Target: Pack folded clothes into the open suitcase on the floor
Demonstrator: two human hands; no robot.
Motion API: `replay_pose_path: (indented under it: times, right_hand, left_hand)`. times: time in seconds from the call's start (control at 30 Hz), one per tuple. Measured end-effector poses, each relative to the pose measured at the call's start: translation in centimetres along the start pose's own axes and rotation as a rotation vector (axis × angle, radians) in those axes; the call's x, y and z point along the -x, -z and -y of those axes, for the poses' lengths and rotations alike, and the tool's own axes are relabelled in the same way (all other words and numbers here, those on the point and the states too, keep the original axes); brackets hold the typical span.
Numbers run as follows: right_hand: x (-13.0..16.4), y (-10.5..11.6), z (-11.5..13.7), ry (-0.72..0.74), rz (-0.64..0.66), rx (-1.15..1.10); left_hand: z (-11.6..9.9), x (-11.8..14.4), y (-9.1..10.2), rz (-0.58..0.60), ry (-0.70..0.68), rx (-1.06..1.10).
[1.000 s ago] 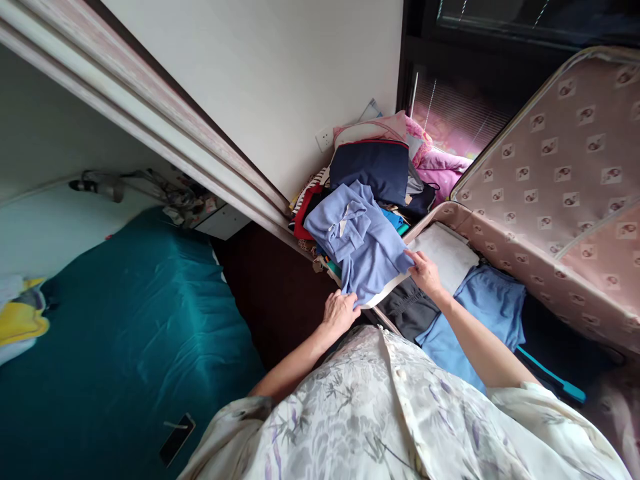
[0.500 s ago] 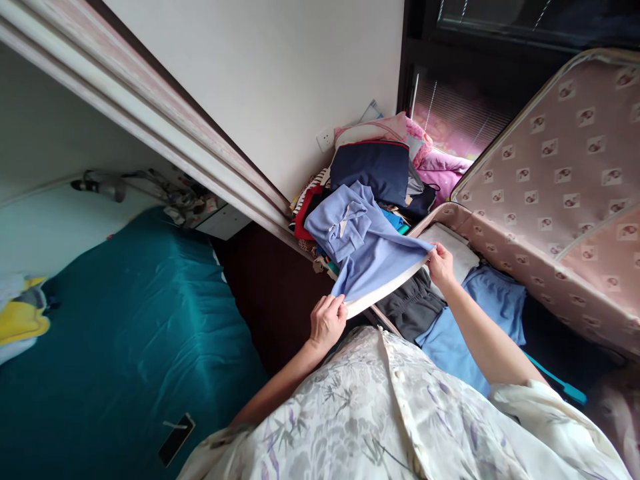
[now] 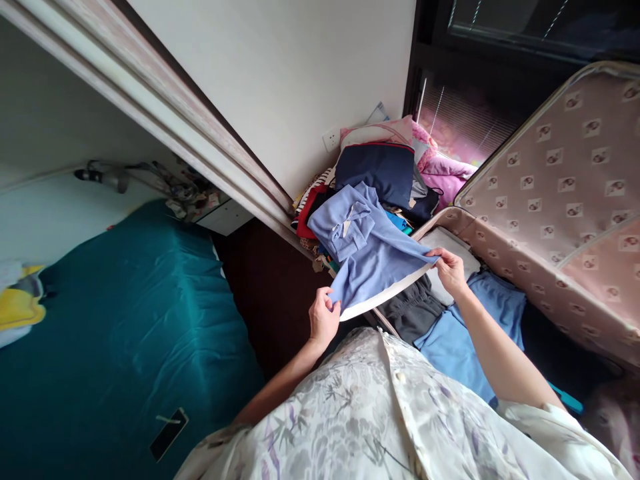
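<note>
A light blue shirt [image 3: 380,260] with a white-edged hem is stretched between my hands. My left hand [image 3: 324,319] pinches the near left corner of the hem. At the other end, my right hand [image 3: 450,270] pinches the right corner, over the edge of the open suitcase. The rest of the shirt lies bunched on a heap of clothes, with a small white patch showing among its folds. Inside the suitcase are dark gray gathered-waist pants [image 3: 410,307] and blue shorts or pants [image 3: 470,327].
The suitcase lid [image 3: 565,180], lined in patterned pink, stands raised at the right. Folded navy clothing [image 3: 377,173] tops the heap against the wall. A teal-covered bed [image 3: 125,320] on the left bears a phone [image 3: 169,435].
Both hands still grip the hem. My left fingers have shifted their grip at the corner, and my right hand has moved slightly right. The view has shifted a little.
</note>
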State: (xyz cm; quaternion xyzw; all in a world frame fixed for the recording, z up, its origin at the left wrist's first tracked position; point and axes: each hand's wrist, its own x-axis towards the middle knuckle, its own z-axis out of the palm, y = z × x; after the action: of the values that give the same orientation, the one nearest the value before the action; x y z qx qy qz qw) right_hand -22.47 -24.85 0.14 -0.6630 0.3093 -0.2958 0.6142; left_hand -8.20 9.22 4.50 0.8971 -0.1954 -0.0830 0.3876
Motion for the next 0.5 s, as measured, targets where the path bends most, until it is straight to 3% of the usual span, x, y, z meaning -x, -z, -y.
replay_pose_path:
  times: [0.07,0.17,0.23,0.37,0.5]
  right_hand:
    - [0.1,0.3,1.0,0.092,0.073,0.065]
    - [0.7,0.3,2.5,0.241,0.096,0.18]
    - [1.2,0.0,3.4,0.335,0.095,0.249]
    - [2.3,-1.0,4.4,0.458,0.126,0.367]
    - [2.8,-2.1,4.8,0.519,0.173,0.421]
  left_hand:
    - [-0.3,0.0,-0.1,-0.035,0.161,0.085]
    - [-1.4,0.3,0.0,0.017,0.375,0.19]
    - [-2.5,0.6,0.4,0.06,0.257,0.204]
    - [-5.3,0.7,0.8,-0.004,-0.21,0.09]
    - [-7.5,0.1,-0.3,0.015,-0.453,-0.057]
